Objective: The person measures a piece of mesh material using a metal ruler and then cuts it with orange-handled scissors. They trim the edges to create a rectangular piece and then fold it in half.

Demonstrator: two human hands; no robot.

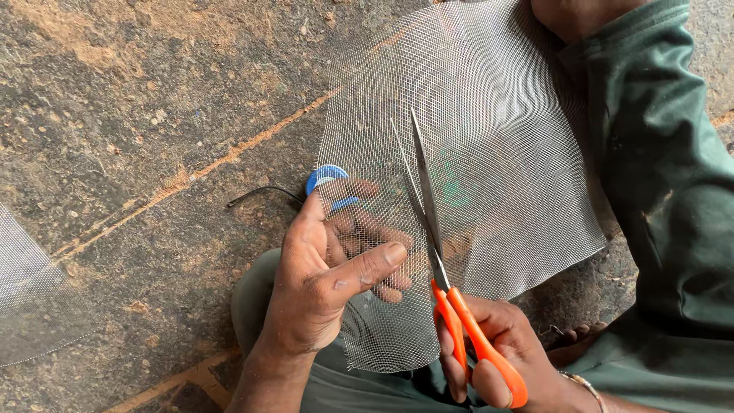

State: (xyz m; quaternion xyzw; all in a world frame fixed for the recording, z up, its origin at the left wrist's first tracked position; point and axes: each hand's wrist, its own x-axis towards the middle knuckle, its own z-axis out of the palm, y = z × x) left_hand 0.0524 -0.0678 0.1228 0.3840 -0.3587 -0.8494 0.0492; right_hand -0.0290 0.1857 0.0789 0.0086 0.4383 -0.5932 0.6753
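Item: mesh sheet [497, 153], grey, fine-woven, roughly square, semi-transparent. Position: held up over the ground, centre to right of view, its lower edge dipping toward the person's lap, its upper right part lying over a green trouser leg [665, 176].

Item: left hand [321, 283]. Grip closed on the mesh at its lower left edge; thumb on the near face, fingers behind, showing through the weave.

Item: scissors [440, 252], orange handles, long steel blades. Blades point up and slightly left, close together, the mesh between them; a narrow slit runs just left of the blades. Tips reach about the middle of the sheet.

Item: right hand [497, 352]. Grip closed through and around the orange handles, bottom centre-right of view; a thin bracelet [585, 382] at the wrist.

Item: blue round object [329, 187], partly behind the mesh edge, just above the left hand's fingers; whether the fingers touch it cannot be told.

Item: black wire [260, 195], short and curved, lying on the ground just left of the blue object.

Item: ground [153, 115], rough dark stone with sandy patches and orange-brown seams.

Item: second mesh piece [30, 298], at the left edge of view, well apart from the hands, flat on the ground
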